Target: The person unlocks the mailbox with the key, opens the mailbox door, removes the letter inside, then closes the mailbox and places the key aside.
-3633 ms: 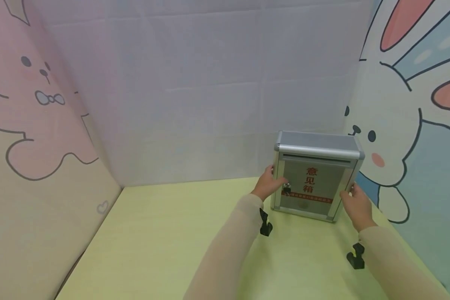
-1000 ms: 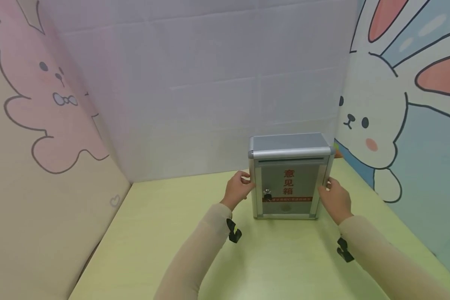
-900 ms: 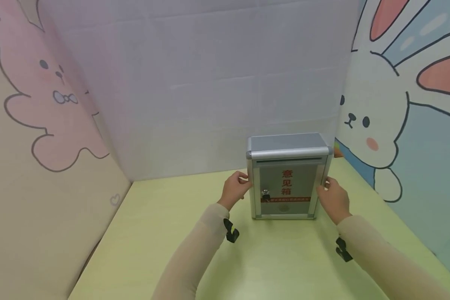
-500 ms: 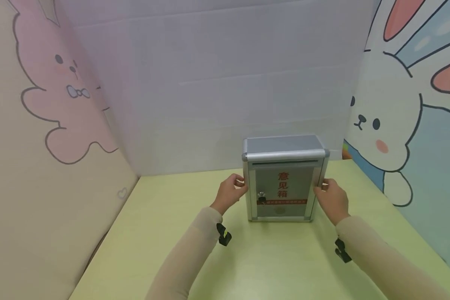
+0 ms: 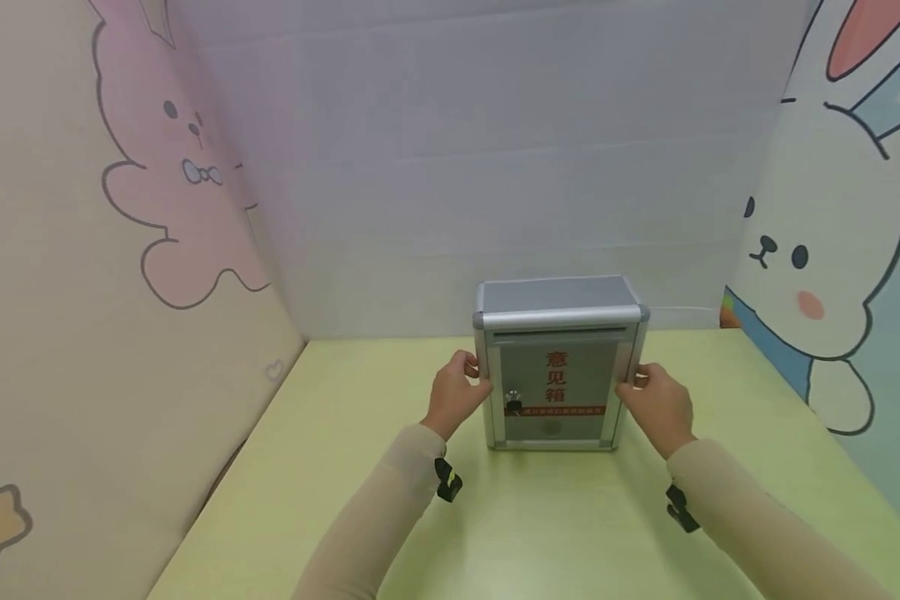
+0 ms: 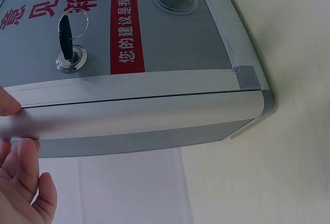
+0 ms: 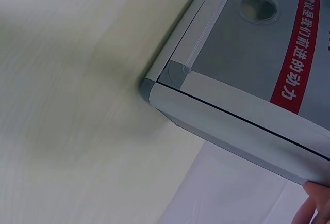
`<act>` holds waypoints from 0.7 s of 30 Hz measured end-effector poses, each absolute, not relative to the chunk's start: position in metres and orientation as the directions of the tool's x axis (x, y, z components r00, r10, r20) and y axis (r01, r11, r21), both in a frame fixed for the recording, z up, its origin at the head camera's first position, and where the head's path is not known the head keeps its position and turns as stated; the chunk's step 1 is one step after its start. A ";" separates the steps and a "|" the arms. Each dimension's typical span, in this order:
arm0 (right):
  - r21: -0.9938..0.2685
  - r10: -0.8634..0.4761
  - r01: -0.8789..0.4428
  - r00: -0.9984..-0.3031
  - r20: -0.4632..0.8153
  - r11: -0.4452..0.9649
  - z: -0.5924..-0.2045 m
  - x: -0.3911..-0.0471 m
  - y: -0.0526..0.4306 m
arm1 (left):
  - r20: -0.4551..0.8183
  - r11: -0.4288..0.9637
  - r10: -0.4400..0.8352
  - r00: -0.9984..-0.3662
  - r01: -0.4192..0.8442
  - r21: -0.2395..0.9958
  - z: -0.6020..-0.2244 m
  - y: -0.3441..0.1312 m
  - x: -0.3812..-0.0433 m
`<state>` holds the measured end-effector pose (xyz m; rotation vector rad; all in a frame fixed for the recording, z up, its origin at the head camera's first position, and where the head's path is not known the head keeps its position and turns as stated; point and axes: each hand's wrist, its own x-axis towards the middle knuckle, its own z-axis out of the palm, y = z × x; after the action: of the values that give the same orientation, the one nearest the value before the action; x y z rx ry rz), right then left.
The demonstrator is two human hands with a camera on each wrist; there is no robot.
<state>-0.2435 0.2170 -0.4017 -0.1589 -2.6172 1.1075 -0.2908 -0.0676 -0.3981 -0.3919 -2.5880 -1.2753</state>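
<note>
A grey suggestion box (image 5: 558, 367) with silver metal edges stands upright on the pale yellow table, its front facing me in the head view. My left hand (image 5: 456, 396) holds its left edge, thumb at the front frame and fingers bent at the side. On the opposite edge, my right hand (image 5: 656, 408) grips in the same way. A key with a ring (image 6: 66, 37) sits in the lock on the front panel, close to my left hand. Red lettering and a red strip (image 6: 127, 28) mark the panel, with a round clear window (image 7: 258, 8) below the strip.
The table (image 5: 330, 467) stretches to the left and in front of the box. A white cloth wall (image 5: 457, 208) rises close behind. Cartoon rabbits decorate the left side wall (image 5: 52, 275) and the right side wall (image 5: 817, 267). Black wrist mounts sit on both sleeves.
Both hands have shifted the box leftward along the table and turned its front squarer to me. Their hold on its sides continues. The head view has swung slightly left.
</note>
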 end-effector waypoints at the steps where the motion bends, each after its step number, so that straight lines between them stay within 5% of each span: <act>1: -0.719 0.217 -0.015 -0.949 0.230 0.695 -0.402 -0.243 0.216 | 0.323 0.586 0.131 -0.937 0.336 0.737 -0.399 -0.068 -0.290; 12: -0.727 0.176 -0.031 -0.962 0.207 0.686 -0.396 -0.243 0.200 | 0.397 0.570 0.007 -0.918 0.330 0.753 -0.396 -0.082 -0.290; 21: -0.698 0.189 -0.098 -0.928 0.322 0.710 -0.406 -0.233 0.200 | 0.292 0.511 -0.066 -0.954 0.219 0.831 -0.398 -0.082 -0.291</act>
<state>-0.2331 0.2003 -0.4061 -0.0709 -2.5464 1.0696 -0.2908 -0.0820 -0.3982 -0.1291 -2.4696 -1.4185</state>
